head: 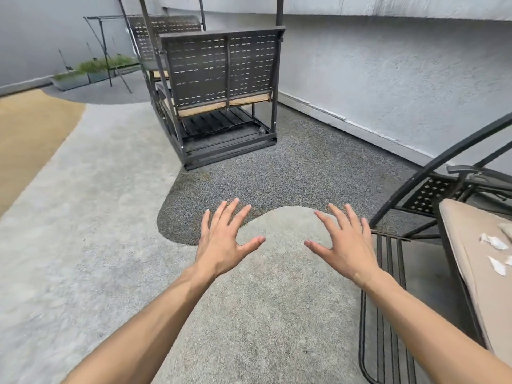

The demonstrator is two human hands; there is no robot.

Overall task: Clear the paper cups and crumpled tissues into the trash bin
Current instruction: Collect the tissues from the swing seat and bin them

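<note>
My left hand [224, 239] and my right hand [343, 245] are stretched out in front of me over the floor, palms down, fingers spread, holding nothing. Crumpled white tissues [494, 242] lie on a beige seat cushion [465, 245] at the right edge, to the right of my right hand. Another tissue piece [497, 266] lies a little nearer on the same cushion. No paper cups or trash bin are in view.
A dark metal swing bench [221, 87] stands ahead against a grey wall [388, 79]. The cushion sits on a dark metal swing frame [415, 184] with a slatted footrest [385, 314]. Planters [91, 70] stand far left.
</note>
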